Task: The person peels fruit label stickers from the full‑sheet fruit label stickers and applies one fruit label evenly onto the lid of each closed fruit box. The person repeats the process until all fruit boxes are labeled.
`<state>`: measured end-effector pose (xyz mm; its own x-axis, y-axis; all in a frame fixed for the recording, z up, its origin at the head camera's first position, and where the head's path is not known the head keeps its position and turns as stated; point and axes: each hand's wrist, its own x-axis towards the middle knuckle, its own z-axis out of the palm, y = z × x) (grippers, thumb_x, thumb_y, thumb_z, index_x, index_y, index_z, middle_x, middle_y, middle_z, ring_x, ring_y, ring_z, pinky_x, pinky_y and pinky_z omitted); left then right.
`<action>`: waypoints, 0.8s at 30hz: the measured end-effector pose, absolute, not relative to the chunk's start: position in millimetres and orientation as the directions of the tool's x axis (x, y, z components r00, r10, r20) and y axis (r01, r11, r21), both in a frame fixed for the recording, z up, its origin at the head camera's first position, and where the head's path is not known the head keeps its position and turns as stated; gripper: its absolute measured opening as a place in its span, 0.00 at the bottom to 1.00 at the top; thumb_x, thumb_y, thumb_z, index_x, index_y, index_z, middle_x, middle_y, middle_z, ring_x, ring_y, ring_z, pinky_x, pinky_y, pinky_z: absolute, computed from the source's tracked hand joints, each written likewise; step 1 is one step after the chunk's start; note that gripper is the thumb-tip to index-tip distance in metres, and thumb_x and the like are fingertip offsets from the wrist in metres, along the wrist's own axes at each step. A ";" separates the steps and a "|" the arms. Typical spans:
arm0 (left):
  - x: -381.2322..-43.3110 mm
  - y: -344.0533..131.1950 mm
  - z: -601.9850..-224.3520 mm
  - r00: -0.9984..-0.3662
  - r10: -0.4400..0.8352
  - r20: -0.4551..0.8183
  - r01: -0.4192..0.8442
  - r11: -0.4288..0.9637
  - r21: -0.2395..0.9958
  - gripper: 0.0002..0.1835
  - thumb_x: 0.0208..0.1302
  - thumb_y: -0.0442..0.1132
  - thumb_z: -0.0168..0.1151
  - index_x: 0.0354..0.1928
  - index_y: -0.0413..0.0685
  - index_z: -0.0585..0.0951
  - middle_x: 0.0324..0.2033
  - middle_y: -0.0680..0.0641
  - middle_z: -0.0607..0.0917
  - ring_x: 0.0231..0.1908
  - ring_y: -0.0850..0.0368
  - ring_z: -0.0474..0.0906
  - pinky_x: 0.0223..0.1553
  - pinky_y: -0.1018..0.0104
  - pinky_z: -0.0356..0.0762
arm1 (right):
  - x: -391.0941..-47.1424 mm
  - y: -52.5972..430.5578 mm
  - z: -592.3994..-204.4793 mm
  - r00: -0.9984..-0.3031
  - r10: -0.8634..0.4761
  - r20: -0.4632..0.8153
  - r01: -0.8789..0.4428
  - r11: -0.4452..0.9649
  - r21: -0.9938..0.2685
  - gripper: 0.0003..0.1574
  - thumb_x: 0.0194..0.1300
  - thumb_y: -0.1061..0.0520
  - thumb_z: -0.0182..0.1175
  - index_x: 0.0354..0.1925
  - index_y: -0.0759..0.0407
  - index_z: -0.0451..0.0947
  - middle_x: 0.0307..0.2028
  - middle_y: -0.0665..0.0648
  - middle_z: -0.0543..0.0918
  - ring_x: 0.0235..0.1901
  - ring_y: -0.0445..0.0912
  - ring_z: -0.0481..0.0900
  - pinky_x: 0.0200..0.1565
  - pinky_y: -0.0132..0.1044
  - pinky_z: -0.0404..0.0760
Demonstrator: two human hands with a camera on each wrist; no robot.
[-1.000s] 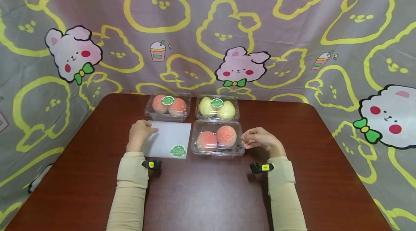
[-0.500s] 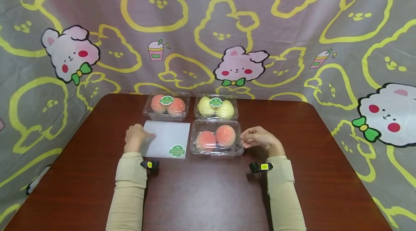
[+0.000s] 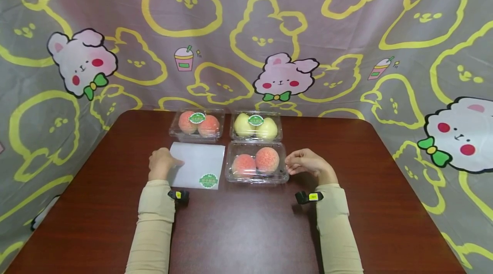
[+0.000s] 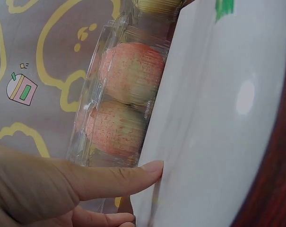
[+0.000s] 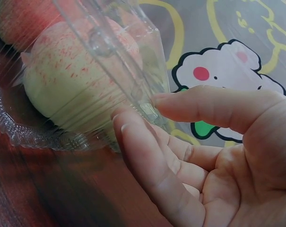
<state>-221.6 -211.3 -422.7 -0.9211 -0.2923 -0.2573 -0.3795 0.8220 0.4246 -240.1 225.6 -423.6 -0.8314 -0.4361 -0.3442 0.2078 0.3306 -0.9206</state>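
In the head view a white sheet [image 3: 192, 158] bears a round green sticker [image 3: 209, 180] at its near right corner. My left hand [image 3: 161, 162] pinches the sheet's left edge, thumb on top and a finger underneath in the left wrist view, where the sheet bows. To its right sits a clear plastic fruit box [image 3: 239, 149] with two peaches [image 3: 267, 159] inside and no sticker visible on its lid. My right hand [image 3: 308, 163] is at the box's right side, its thumb [image 5: 180, 105] and fingertips pinching the edge.
Behind stand two more clear boxes with green stickers on their lids: one of peaches [image 3: 186, 122], one of yellow-green fruit [image 3: 266, 128]. All rest on a dark red wooden table [image 3: 366, 154]. A patterned curtain [image 3: 215, 0] closes off the back and sides.
My left thumb has slid slightly left towards the sheet's edge. The sheet's near edge has shifted a little towards me. The right hand and the boxes stay put.
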 end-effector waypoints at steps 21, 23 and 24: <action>-222.5 -216.8 -422.9 -0.885 -0.358 -0.297 -0.464 0.734 0.497 0.45 0.52 0.46 0.72 0.60 0.23 0.60 0.53 0.23 0.74 0.52 0.30 0.73 0.51 0.41 0.74 | -238.3 222.9 -421.4 -0.833 -0.434 -0.344 0.214 0.321 -0.923 0.16 0.68 0.63 0.52 0.46 0.78 0.72 0.26 0.49 0.82 0.27 0.39 0.82 0.34 0.30 0.85; -221.7 -219.5 -423.6 -0.895 -0.335 -0.296 -0.445 0.732 0.516 0.41 0.52 0.45 0.72 0.58 0.23 0.64 0.51 0.24 0.75 0.48 0.33 0.74 0.47 0.43 0.75 | -238.4 222.9 -421.6 -0.832 -0.436 -0.342 0.213 0.319 -0.923 0.16 0.68 0.63 0.52 0.46 0.78 0.71 0.26 0.49 0.82 0.27 0.39 0.82 0.34 0.30 0.85; -221.2 -220.8 -424.2 -0.901 -0.318 -0.295 -0.431 0.733 0.526 0.39 0.52 0.45 0.71 0.56 0.24 0.67 0.50 0.25 0.77 0.46 0.35 0.75 0.46 0.44 0.76 | -238.3 222.8 -421.7 -0.832 -0.437 -0.342 0.213 0.319 -0.924 0.16 0.68 0.63 0.52 0.47 0.79 0.71 0.27 0.49 0.82 0.27 0.39 0.82 0.35 0.30 0.85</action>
